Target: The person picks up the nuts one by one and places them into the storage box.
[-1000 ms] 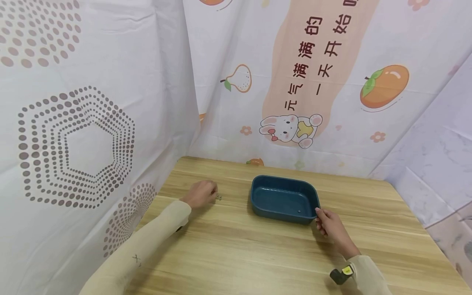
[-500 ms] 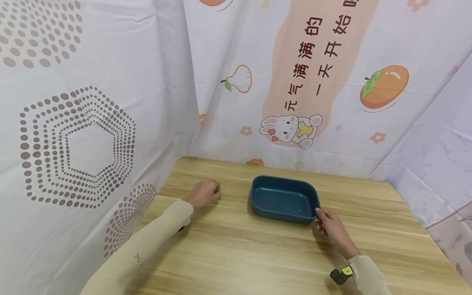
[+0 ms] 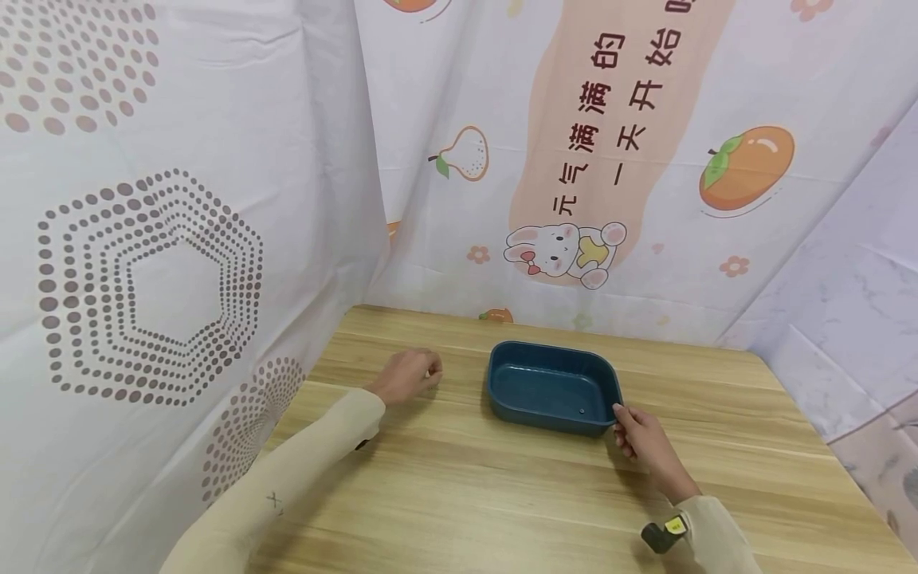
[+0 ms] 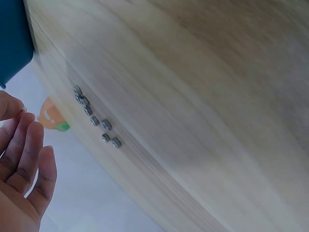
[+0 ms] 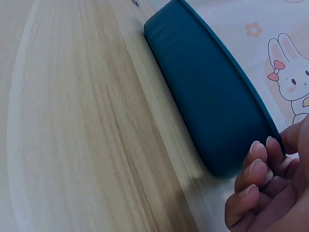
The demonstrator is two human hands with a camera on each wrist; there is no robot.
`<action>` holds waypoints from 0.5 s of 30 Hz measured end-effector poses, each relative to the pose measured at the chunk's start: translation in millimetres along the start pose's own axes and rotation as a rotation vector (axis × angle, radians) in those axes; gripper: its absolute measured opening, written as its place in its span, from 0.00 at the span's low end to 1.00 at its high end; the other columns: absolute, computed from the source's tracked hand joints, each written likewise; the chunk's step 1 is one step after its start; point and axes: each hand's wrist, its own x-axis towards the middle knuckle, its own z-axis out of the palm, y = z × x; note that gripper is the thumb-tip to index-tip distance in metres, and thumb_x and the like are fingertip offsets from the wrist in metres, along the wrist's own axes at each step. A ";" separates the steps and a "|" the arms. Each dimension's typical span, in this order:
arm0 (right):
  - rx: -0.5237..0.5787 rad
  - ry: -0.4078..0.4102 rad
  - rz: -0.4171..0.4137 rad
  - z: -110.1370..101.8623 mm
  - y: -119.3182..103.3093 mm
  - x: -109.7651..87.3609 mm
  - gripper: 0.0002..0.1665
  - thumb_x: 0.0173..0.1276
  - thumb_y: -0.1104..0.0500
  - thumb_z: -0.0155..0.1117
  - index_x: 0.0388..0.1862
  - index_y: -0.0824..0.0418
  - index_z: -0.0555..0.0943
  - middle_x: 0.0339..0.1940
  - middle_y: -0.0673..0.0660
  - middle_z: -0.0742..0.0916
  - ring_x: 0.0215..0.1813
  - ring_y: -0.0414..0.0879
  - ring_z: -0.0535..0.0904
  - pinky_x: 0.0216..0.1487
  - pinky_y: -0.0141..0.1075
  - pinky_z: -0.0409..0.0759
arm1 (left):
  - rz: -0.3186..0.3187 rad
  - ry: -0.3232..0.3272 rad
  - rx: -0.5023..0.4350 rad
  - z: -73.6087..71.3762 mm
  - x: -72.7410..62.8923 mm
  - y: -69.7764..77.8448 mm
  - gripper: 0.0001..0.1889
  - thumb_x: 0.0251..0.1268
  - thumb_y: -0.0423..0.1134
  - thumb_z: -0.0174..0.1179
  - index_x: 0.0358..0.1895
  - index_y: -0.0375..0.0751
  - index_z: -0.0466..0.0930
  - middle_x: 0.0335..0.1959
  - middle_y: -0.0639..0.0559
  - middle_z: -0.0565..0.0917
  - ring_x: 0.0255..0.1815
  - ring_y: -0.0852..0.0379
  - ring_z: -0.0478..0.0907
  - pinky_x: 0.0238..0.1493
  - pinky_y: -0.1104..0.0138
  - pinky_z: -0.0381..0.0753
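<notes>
A dark teal rectangular box point(image 3: 552, 424) stands on the table, with one small metal nut point(image 3: 582, 411) on its floor. My right hand point(image 3: 645, 446) grips the box's near right corner, thumb over the rim and fingers curled below it outside. To the left of the box, my left hand point(image 3: 407, 376) is raised just over the table. In the left wrist view its thumb and index fingertips point(image 4: 19, 107) pinch together on a tiny nut, mostly hidden by the fingers. Several more metal nuts point(image 4: 106, 124) lie in a loose row on the wood, hidden behind the left hand in the head view.
The wood-grain table point(image 3: 459, 494) runs back to a printed white curtain point(image 3: 430, 271). Another patterned curtain point(image 3: 315, 199) hangs close along the left side, near the left arm. A black wrist device point(image 3: 660, 538) sits at the right sleeve.
My left hand has moved right, away from where the nuts lie and toward the box, its fingertips lifting a little. The right hand and the box have stayed in place.
</notes>
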 end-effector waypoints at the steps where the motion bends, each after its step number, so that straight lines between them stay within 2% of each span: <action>1: 0.001 -0.001 0.002 0.0 0.1 0.2 0.29 0.85 0.43 0.45 0.39 0.67 0.75 0.24 0.53 0.77 0.24 0.42 0.70 0.25 0.33 0.71 | 0.007 0.002 -0.004 0.5 0.7 1.0 0.04 0.70 0.35 0.65 0.34 0.46 0.85 0.33 0.58 0.84 0.32 0.64 0.78 0.32 0.70 0.79; 6: 0.003 -0.010 0.015 -0.2 1.2 1.2 0.28 0.86 0.44 0.44 0.39 0.67 0.75 0.25 0.53 0.77 0.24 0.43 0.70 0.26 0.34 0.71 | 0.039 0.018 0.004 4.1 3.8 4.7 0.05 0.70 0.35 0.66 0.33 0.47 0.85 0.32 0.58 0.84 0.32 0.64 0.79 0.32 0.70 0.79; 15: -0.006 -0.001 0.007 1.1 -0.7 -1.2 0.29 0.85 0.42 0.44 0.39 0.67 0.74 0.25 0.53 0.77 0.24 0.42 0.70 0.26 0.33 0.70 | 0.034 0.015 -0.009 3.8 9.9 12.3 0.04 0.70 0.36 0.66 0.34 0.48 0.85 0.33 0.59 0.84 0.31 0.66 0.76 0.29 0.73 0.76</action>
